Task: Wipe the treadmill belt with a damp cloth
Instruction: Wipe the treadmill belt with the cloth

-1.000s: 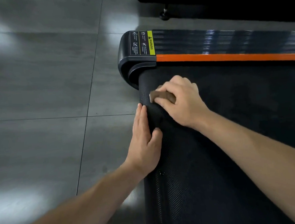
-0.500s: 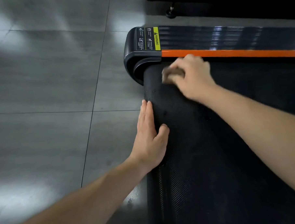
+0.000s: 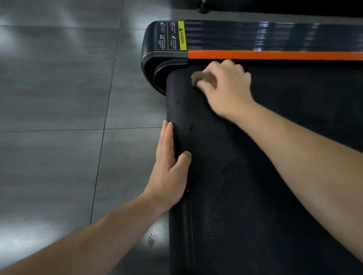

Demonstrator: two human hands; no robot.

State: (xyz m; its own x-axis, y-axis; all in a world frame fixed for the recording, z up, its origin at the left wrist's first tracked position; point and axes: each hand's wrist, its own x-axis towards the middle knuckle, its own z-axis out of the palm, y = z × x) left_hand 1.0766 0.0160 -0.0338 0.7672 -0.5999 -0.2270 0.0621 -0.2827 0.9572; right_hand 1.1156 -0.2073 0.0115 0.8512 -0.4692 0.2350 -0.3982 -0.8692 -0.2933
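Forearms reach in from the near edge of the view, one over the grey tiled floor (image 3: 50,101), the other over the treadmill belt (image 3: 262,196). The left hand (image 3: 169,171) lies flat against the belt's rounded end edge, fingers straight and together along the side of the roll, thumb resting on the top surface; it grips nothing. The belt itself is black and dimpled, its end curving down over the roller at the edge nearest the floor tiles. Farther along, near the belt's far corner, the right hand (image 3: 226,87) is curled closed over a small brownish cloth (image 3: 203,80), pressing it onto the belt; this hand is blurred. Just beyond the knuckles runs an orange stripe (image 3: 276,54) along the side rail (image 3: 276,34). At the rail's end, on the black corner cap (image 3: 150,61), sits a warning label (image 3: 172,36) with a yellow band.
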